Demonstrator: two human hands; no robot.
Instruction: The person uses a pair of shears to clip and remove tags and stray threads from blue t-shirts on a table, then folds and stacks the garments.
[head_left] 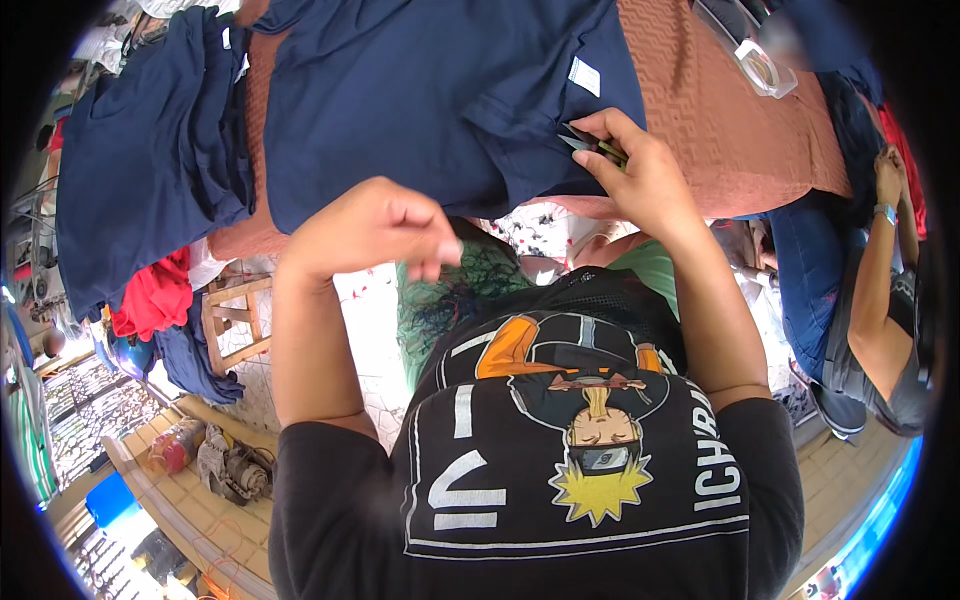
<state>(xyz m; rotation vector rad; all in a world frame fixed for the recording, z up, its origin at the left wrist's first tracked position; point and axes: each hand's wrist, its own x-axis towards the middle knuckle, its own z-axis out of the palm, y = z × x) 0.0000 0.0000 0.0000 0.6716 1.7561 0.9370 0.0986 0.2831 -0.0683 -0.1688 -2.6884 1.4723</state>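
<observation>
My right hand (640, 170) is closed around small thread snips (582, 140), whose dark blades point left over a navy garment (400, 110). A white label (584, 77) shows on the cloth just above the blades. The garment lies spread across the table, and its near edge hangs toward my lap. My left hand (385, 230) is raised in front of that near edge, apart from the cloth as far as I can see. Its fingers are curled in and slightly blurred, with nothing visible in them.
A reddish-brown textured cloth (735, 140) covers the table. More navy garments (160, 150) hang over its left end, above red fabric (155, 295) and a wooden frame (240, 325). A clear plastic container (765, 70) stands at the far right. Another person's arm (873, 280) is at the right.
</observation>
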